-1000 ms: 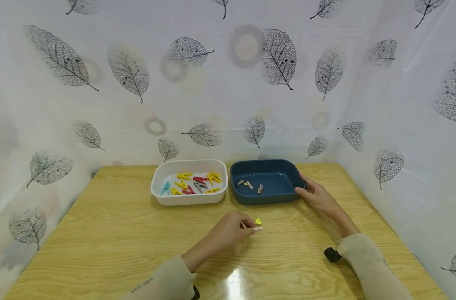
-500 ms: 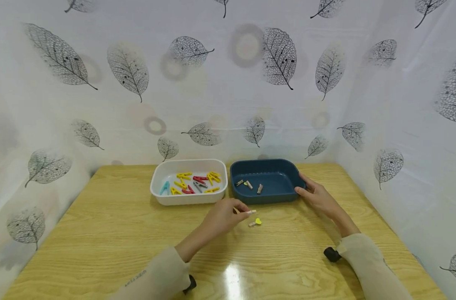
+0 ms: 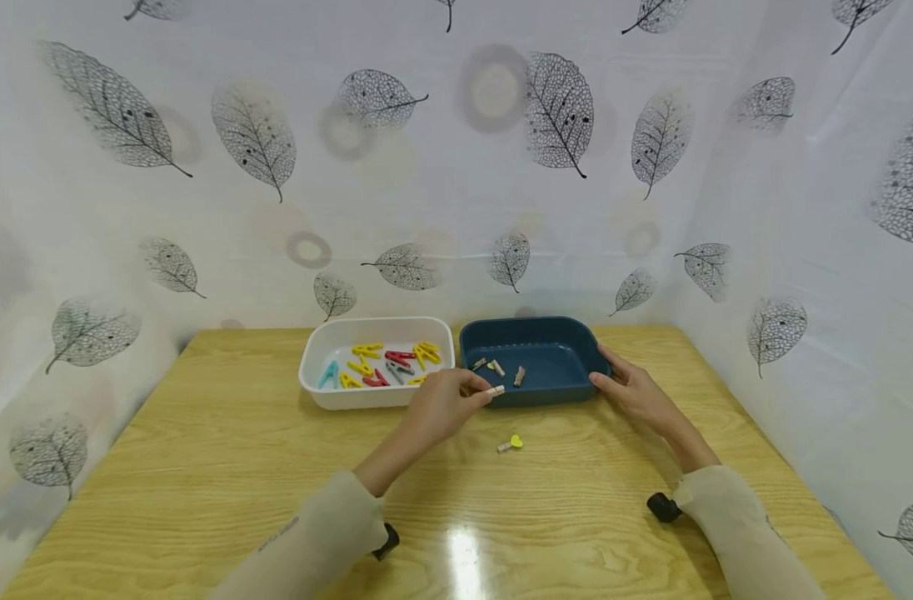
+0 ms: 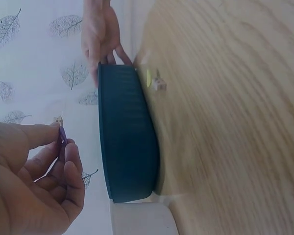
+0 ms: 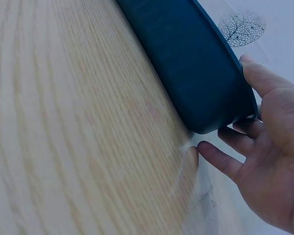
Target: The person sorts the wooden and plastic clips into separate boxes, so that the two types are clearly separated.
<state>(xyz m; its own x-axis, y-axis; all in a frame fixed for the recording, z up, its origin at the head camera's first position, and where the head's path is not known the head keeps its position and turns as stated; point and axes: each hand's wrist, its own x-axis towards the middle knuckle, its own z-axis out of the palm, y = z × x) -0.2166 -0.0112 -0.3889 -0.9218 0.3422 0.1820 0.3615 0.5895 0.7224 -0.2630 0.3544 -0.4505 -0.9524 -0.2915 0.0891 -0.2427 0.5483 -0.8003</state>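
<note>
My left hand (image 3: 443, 407) pinches a small wooden clothespin (image 3: 497, 391) between thumb and fingertips, just over the front rim of the dark blue tray (image 3: 554, 397). A purple piece (image 4: 63, 134) shows by the fingertips in the left wrist view. At the tray's right end my right hand (image 3: 638, 400) grips it, thumb at the rim and fingers against the end wall. Inside lie a few small wooden clothespins (image 3: 519, 377) towards the left. Another wooden clothespin with a yellow heart (image 3: 511, 444) rests on the table in front of the tray.
Left of the blue tray stands a white tray (image 3: 366, 400), holding several yellow, red, blue and grey plastic clothespins (image 3: 361, 367). Both trays sit near the back of the wooden table (image 3: 239, 467). A leaf-printed curtain (image 3: 441, 183) hangs behind and at both sides.
My left hand has lifted a wooden clothespin off the table and carried it forward to the blue tray's front rim. The yellow-heart clothespin stayed on the table. My right hand has stayed put.
</note>
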